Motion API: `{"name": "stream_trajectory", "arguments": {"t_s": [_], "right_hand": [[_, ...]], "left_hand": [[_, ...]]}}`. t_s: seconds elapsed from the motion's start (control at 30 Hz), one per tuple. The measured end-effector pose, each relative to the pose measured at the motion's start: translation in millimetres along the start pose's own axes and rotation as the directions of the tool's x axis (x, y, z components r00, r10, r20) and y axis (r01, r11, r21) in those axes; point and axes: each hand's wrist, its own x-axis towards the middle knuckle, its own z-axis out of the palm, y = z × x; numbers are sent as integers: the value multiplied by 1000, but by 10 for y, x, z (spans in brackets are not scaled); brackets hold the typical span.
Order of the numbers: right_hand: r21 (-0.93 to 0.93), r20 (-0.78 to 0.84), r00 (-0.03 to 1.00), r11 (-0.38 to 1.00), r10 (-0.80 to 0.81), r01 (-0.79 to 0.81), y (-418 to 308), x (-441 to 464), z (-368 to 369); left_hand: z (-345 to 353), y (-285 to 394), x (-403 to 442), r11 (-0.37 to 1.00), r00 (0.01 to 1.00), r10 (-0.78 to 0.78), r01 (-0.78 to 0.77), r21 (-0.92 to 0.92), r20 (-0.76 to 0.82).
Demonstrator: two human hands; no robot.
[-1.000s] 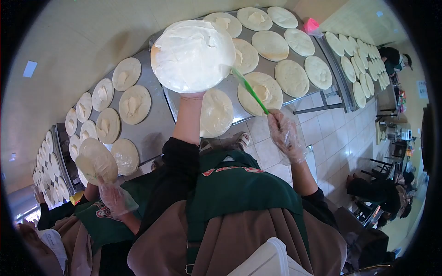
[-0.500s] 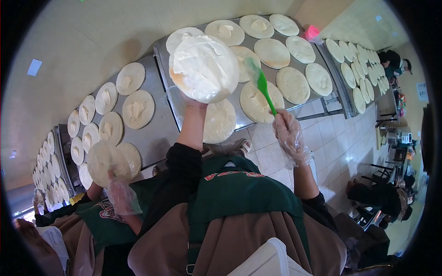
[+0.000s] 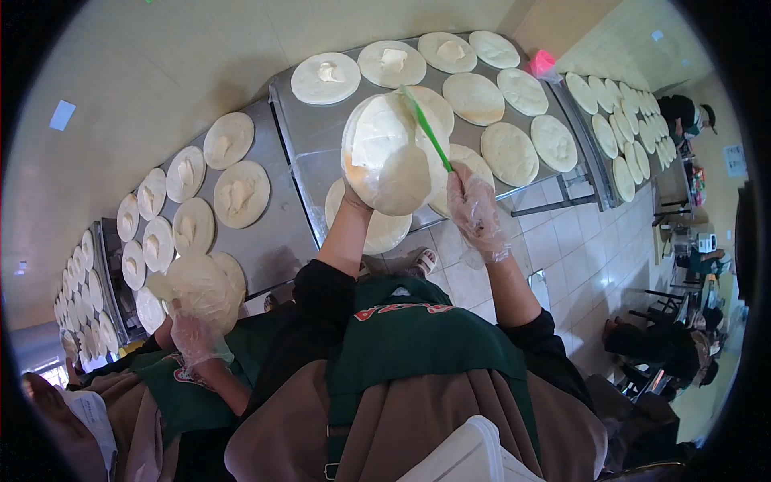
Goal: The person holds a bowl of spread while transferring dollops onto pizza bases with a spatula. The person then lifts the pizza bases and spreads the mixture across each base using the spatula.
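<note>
A round flatbread (image 3: 385, 153) coated with white cream rests up in the air on my left hand (image 3: 358, 198), whose fingers are hidden beneath it. In a clear plastic glove, my right hand (image 3: 475, 207) is wrapped round the handle of a green spatula (image 3: 430, 132). The spatula's tip lies at the upper edge of the cream-covered bread. Behind and below my hands, more flatbreads are spread over a metal table (image 3: 309, 128); one flatbread (image 3: 325, 78) there carries a dollop of cream.
At my left a co-worker's gloved hand (image 3: 195, 337) works on another flatbread (image 3: 201, 285). A second metal table (image 3: 269, 233) with cream-topped breads adjoins. A pink object (image 3: 544, 62) sits at the far table corner. More people and chairs are at the right.
The bread in my left hand has moved right and down. My right hand has moved left, bringing the spatula from beside the bread onto its upper edge.
</note>
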Motion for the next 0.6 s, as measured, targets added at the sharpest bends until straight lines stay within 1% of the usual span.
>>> {"name": "stream_trajectory", "arguments": {"t_s": [0.03, 0.07, 0.1, 0.13, 0.17, 0.2, 0.27, 0.3, 0.33, 0.37, 0.4, 0.43, 0.47, 0.5, 0.57, 0.6], "right_hand": [[-40, 9, 998, 997, -67, 67, -12, 15, -6], [-79, 20, 991, 988, -132, 133, -24, 21, -13], [-79, 20, 991, 988, -134, 135, -28, 26, -27], [-103, 72, 982, 978, -173, 180, -24, 28, -49], [-125, 125, 970, 966, -211, 226, -29, 31, -66], [-125, 125, 969, 966, -211, 226, -65, 30, -94], [-194, 252, 918, 914, -306, 357, -163, -2, -167], [-193, 255, 917, 913, -306, 359, -181, -30, -188], [-196, 303, 897, 900, -322, 390, -191, -58, -213], [-198, 351, 873, 885, -338, 421, -194, -83, -226], [-196, 355, 872, 884, -338, 423, -191, -113, -226], [-105, 322, 879, 909, -352, 402, -185, -143, -222], [-13, 287, 887, 925, -361, 381, -175, -158, -217], [-13, 291, 885, 924, -363, 383, -155, -157, -223], [31, 190, 971, 989, -145, 142, -93, -162, -242], [30, 195, 970, 989, -145, 142, -30, -163, -232]], "left_hand": [[-17, 6, -5, 989, 997, -72, 72, -131, 0], [-46, 16, -17, 989, 998, -70, 69, -130, -1], [-84, 33, -25, 960, 988, -133, 147, -238, 74], [-128, 40, -34, 914, 970, -187, 230, -336, 155], [-169, 39, -40, 914, 970, -186, 229, -335, 155], [-210, 32, -46, 919, 971, -190, 228, -322, 144], [-185, 48, -63, 924, 973, -192, 224, -311, 131], [-174, 55, -69, 936, 973, -196, 222, -274, 121], [-155, 64, -75, 947, 974, -198, 220, -235, 113], [-185, 50, -77, 947, 974, -195, 217, -236, 111], [-229, 29, -81, 954, 980, -190, 200, -224, 65], [-208, 32, -87, 960, 983, -183, 183, -211, 19], [-187, 40, -87, 960, 984, -180, 180, -213, 17], [-165, 49, -79, 968, 987, -162, 159, -196, 2], [-127, 81, -79, 974, 990, -142, 136, -183, -19], [-130, 91, -79, 956, 987, -158, 162, -243, 35]]}}
